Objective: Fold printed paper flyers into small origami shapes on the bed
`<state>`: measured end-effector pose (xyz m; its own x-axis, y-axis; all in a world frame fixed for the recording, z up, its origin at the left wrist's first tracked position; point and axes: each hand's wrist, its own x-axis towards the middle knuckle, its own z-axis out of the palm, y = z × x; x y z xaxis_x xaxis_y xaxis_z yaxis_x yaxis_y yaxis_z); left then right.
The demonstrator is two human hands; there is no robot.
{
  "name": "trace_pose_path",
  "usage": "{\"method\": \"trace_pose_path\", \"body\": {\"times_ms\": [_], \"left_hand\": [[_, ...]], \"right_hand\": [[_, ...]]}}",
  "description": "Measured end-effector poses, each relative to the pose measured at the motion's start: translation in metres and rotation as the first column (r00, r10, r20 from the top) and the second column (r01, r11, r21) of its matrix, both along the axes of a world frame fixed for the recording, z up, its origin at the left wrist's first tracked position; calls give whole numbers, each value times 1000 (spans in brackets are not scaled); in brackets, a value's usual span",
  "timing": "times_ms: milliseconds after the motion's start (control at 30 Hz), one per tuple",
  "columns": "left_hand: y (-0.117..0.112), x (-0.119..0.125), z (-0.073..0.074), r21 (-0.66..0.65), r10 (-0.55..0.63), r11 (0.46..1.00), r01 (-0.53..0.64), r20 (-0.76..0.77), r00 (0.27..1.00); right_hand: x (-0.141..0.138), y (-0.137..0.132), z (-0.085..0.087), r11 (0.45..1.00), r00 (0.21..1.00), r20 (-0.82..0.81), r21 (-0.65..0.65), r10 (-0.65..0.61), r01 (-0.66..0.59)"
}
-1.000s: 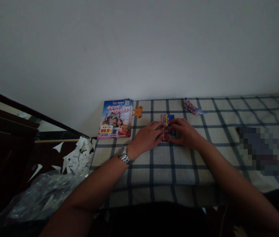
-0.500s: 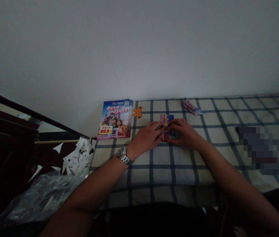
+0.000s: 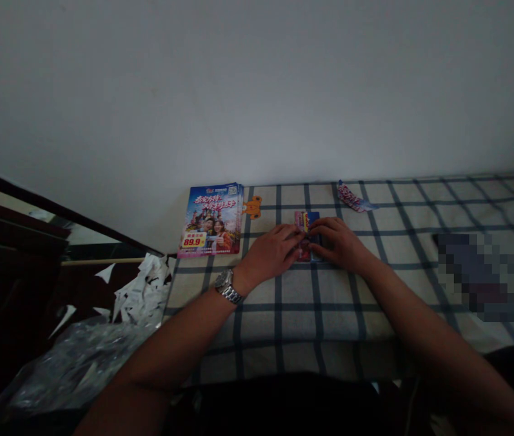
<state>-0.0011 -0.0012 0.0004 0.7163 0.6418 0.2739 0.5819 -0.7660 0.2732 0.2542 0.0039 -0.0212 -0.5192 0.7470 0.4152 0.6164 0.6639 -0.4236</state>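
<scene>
A small folded flyer (image 3: 304,253), printed in pink, blue and yellow, lies on the checked cloth in front of me. My left hand (image 3: 275,249), with a metal watch at the wrist, holds its left side with bent fingers. From the other side, the curled fingers of my right hand (image 3: 336,242) grip the right part, thumb low and fingertips near those of the left. Both hands cover much of the paper. To the left lies a stack of flyers (image 3: 211,221) with a castle picture and "89.9" on the top sheet.
An orange bear-shaped piece (image 3: 253,208) is beside the stack. A crumpled strip of printed paper (image 3: 352,198) lies near the wall. A blurred-out dark object (image 3: 475,272) rests at right. Torn white paper (image 3: 143,290) and clear plastic (image 3: 79,357) are at lower left.
My right thumb and fingers have shifted slightly on the folded flyer, with the thumb higher than before. My left hand looks almost the same.
</scene>
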Motion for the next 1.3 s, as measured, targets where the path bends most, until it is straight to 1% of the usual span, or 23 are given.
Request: {"method": "trace_pose_path", "body": {"times_ms": [133,367,533,700,767,1033,1300], "left_hand": [[1,0,0,3,-16,1000,16,6,1000],[3,1,1,5,-23,1000,23,19,1000],[3,-1,2,36,23,999,-24,14,1000],[5,-3,3,52,88,995,-88,5,996],[6,-4,2,47,96,994,-96,0,995],[9,-7,-2,25,72,997,-72,23,997],[10,-8,-2,22,74,997,-74,27,997]], "right_hand": [[1,3,-2,1000,1000,3,21,-19,19],[2,3,-5,1000,1000,4,22,-8,8],[1,1,-1,999,1000,-5,45,5,-5],[-2,0,5,1000,1000,-1,15,22,-22],[-3,-1,6,1000,1000,6,14,27,-27],[-3,-2,5,1000,1000,5,6,19,-19],[0,-2,2,1000,999,20,8,25,-25]]}}
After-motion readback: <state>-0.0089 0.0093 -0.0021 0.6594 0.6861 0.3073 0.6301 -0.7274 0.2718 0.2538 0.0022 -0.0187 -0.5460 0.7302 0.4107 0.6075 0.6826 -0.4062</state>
